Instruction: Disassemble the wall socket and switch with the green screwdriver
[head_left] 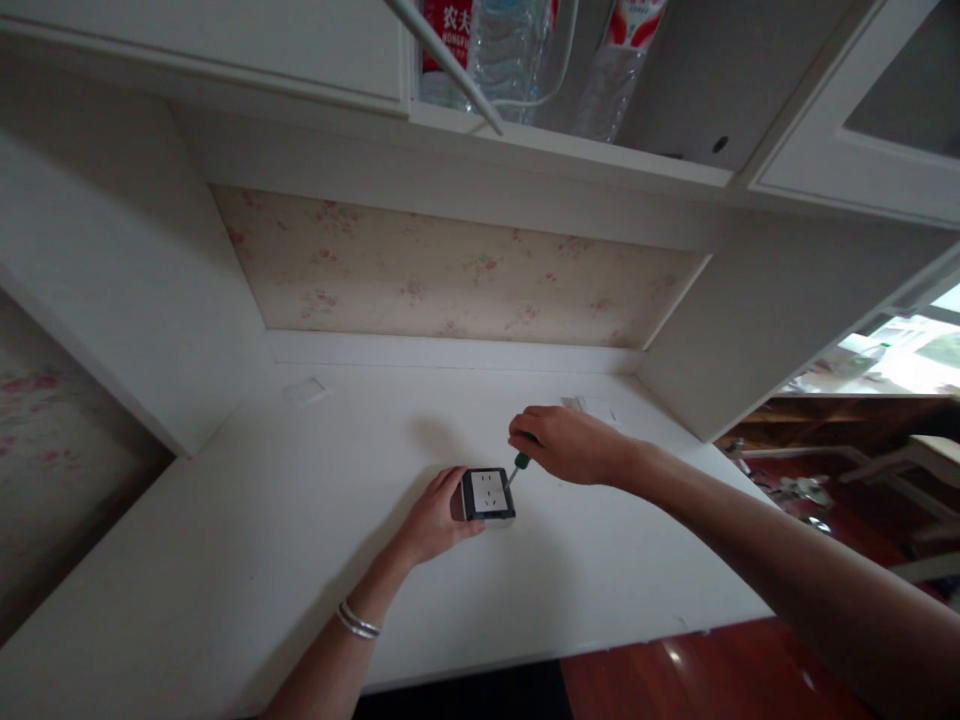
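A wall socket [489, 492] with a white face and a dark frame sits on a box on the white desktop. My left hand [435, 515] grips it from the left side, fingers at the back edge and thumb at the front. In my right hand [562, 440] is a screwdriver [520, 461] with a green handle, tilted down to the left. Its tip meets the right edge of the socket's face; whether it sits in a screw or slot I cannot tell.
Behind the socket, a white plate-like piece [596, 407] lies near the desktop's [322, 500] right rear. A flat pale frame [307, 391] rests at the left rear. Overhead, a cabinet shelf [570, 140] holds plastic bottles [506, 50], and a white rod [450, 60] hangs in front.
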